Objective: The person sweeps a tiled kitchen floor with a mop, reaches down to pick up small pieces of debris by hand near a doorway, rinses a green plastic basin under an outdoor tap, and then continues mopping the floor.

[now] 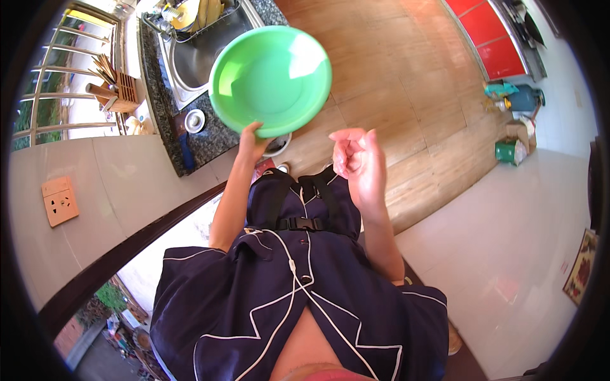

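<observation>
My left hand (252,142) grips the near rim of a round green plastic basin (269,78), thumb over the edge and fingers beneath. No contents show inside the basin, and sunlight falls in bright patches on its wall. It is held in front of me, its left side overlapping the edge of the stainless steel sink (193,64). My right hand (357,157) is raised to the right of the basin, apart from it, with fingers loosely curled and nothing seen in them.
A dark granite counter (214,119) at left bears a small white round container (194,121) and a blue item (186,151). A dish rack (195,14) with yellow dishes stands by the sink. A utensil holder (125,90) sits on the windowsill. A gas cylinder (526,98) stands far right.
</observation>
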Tool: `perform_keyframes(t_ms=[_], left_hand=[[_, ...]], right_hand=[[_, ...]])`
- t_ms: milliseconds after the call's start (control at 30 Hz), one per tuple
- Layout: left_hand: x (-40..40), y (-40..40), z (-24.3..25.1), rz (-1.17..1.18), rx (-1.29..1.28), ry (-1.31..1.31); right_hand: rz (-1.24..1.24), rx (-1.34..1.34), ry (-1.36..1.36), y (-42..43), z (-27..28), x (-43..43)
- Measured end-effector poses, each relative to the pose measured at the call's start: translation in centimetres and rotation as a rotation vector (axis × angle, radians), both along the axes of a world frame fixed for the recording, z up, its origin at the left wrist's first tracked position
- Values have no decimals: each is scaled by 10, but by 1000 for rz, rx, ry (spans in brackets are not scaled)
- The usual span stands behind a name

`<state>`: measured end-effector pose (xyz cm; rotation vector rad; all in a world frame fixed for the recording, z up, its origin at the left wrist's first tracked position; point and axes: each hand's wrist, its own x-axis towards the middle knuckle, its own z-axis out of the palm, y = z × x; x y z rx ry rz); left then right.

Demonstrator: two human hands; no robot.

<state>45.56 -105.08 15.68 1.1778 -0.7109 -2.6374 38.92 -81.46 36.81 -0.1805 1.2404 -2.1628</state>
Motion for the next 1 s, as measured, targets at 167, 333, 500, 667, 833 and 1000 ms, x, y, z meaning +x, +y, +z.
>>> perform_keyframes(t_ms=[167,333,500,667,833,1000], left_hand=[[-1,21,0,179,-123,-196],[-27,63,25,270,-132,-295],[-51,94,34,179,-153,-247],[-105,129,63,73,-298,-284],[-133,146,44,-119,-157,-343],[-160,167,36,-240,-68,-361]], right_hand=[[-85,291,-206,73,-109,-53],[-12,284,-165,87,-119,-103],[62,-24,-288,43,-94,-160],[-43,-77,-673,23,-137,-197],[-322,236,-874,42,-216,-216],[-521,356,-840,69,-279,-254]])
